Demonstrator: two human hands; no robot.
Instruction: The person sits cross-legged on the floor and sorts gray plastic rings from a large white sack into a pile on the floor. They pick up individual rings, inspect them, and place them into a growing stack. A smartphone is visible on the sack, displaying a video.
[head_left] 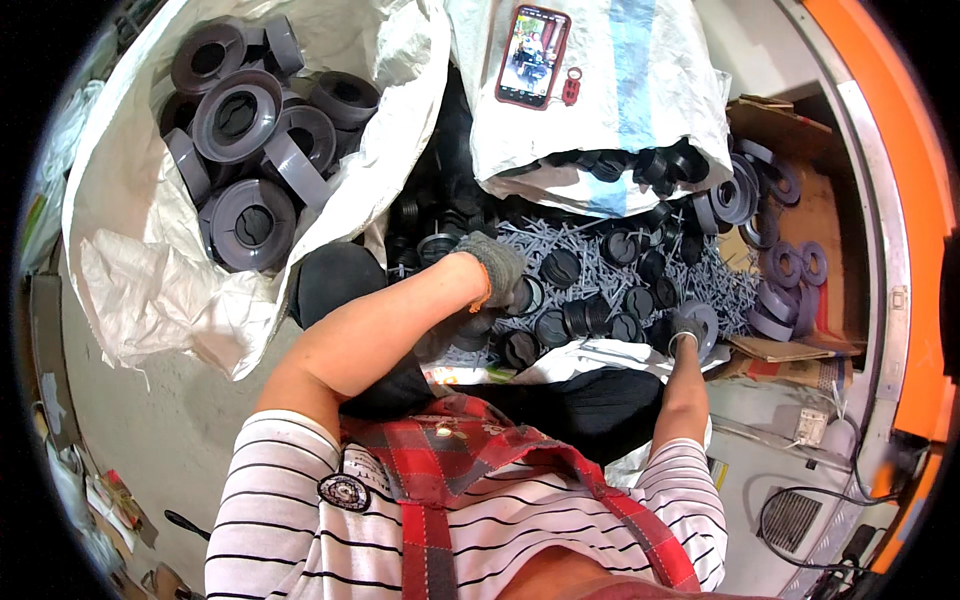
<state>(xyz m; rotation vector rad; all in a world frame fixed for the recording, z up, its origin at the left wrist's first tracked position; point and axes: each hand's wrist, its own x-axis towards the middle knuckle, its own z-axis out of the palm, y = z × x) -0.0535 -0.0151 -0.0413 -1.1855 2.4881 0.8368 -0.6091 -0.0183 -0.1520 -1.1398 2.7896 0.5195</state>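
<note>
My left hand (pixel 494 268), in a grey knit glove, reaches over the pile with its fingers curled down. At its fingertips is a round black cap (pixel 526 295) with a pale inside, which the hand seems to grip. My right hand (pixel 686 334), gloved too, is closed at the edge of a grey flanged ring (pixel 702 324) on the near right of the pile; its fingers are partly hidden. Around both hands lie black threaded caps (pixel 560 267) with ridged tops, on a bed of thin grey plastic pieces (pixel 560 238).
A white sack (pixel 150 290) at left holds large grey rings (pixel 237 115), some with black caps inside. Another white sack (pixel 600 90) spills black caps and carries a phone (pixel 533 56). At right, more grey rings (pixel 782 265) sit by cardboard (pixel 825 200). A black cable (pixel 775 505) hangs lower right.
</note>
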